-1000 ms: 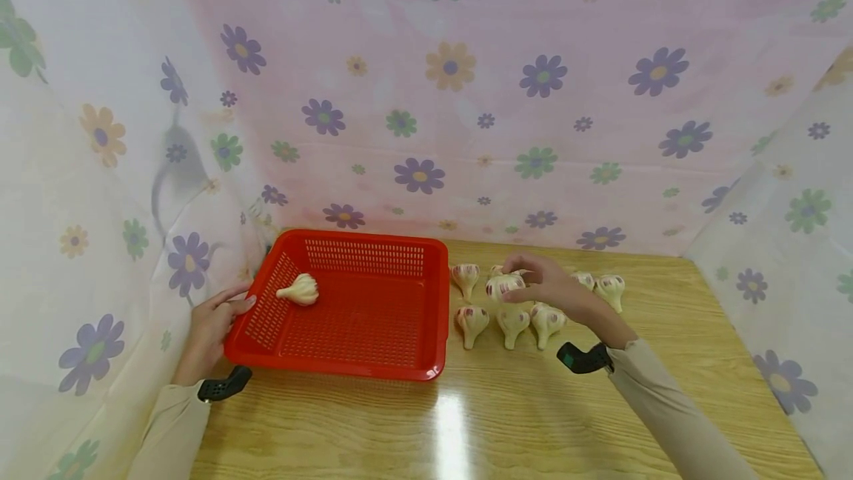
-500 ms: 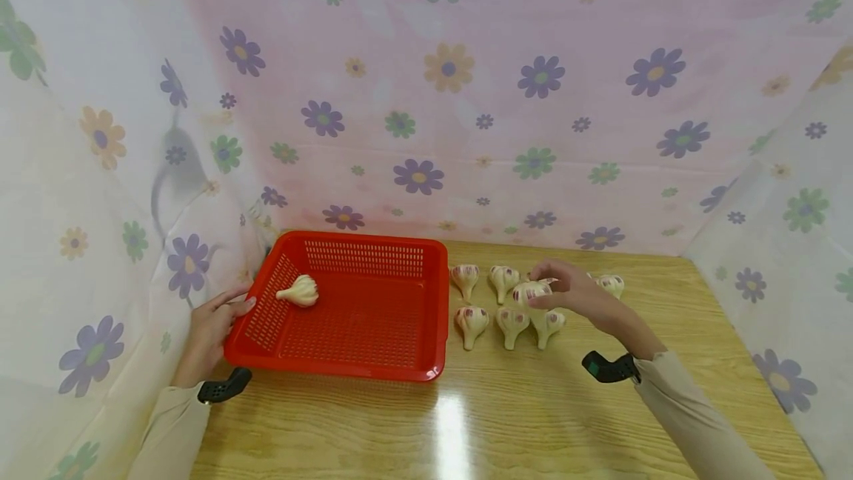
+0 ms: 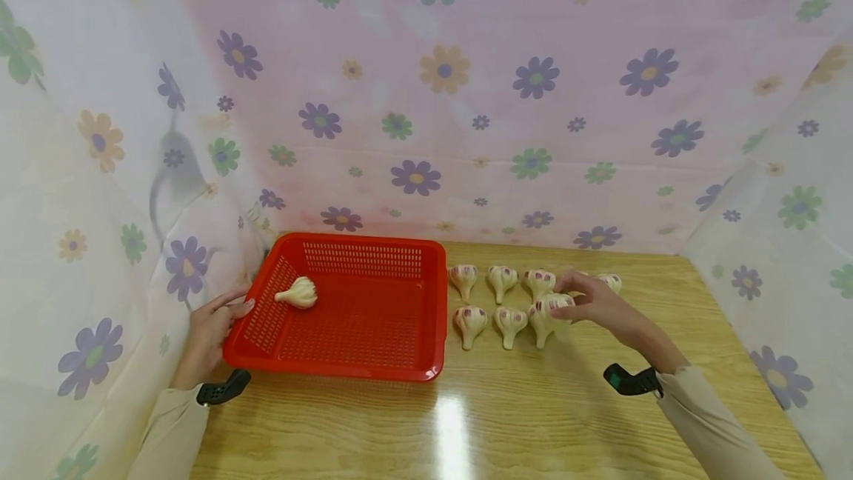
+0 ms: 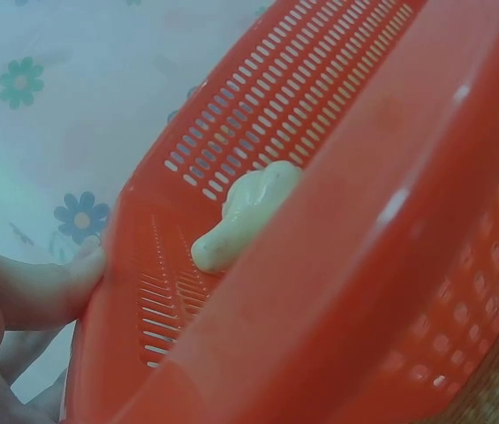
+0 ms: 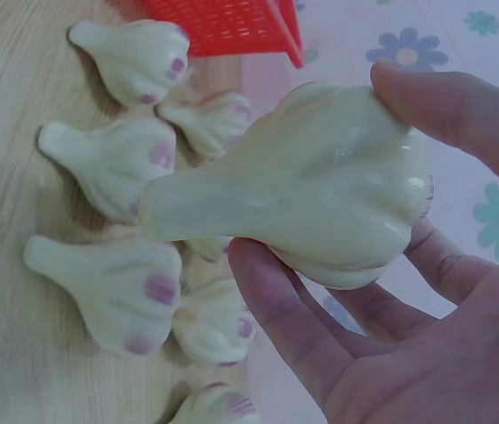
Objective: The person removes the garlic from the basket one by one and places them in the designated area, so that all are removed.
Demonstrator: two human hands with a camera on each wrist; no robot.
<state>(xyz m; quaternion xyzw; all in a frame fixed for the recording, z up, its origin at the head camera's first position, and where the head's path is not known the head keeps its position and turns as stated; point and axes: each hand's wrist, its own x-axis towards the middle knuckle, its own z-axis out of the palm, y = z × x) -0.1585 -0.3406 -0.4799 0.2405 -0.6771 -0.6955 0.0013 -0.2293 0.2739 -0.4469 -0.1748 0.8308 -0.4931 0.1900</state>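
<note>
My right hand (image 3: 603, 311) pinches a garlic bulb (image 5: 320, 181) between thumb and fingers, its pale stem pointing away from the palm in the right wrist view. In the head view this bulb overlaps a garlic bulb in the front row (image 3: 538, 326). My left hand (image 3: 208, 338) grips the left wall of a red plastic basket (image 3: 366, 240), thumb at the rim and fingers outside it. One whitish garlic bulb (image 3: 300, 292) lies inside the basket near that left wall, its stem toward my left hand.
Right of the basket, purple-marked garlic bulbs stand in two rows on the wooden table (image 3: 373, 428): a back row (image 3: 503, 282) and a front row (image 3: 470, 326). My right hand partly hides the back row's right end (image 3: 610, 284). Flowered cloth (image 3: 473, 147) encloses the back and sides.
My right hand has moved right and slightly nearer with the garlic bulb, uncovering bulbs in the back row. My left hand and the basket have stayed in place.
</note>
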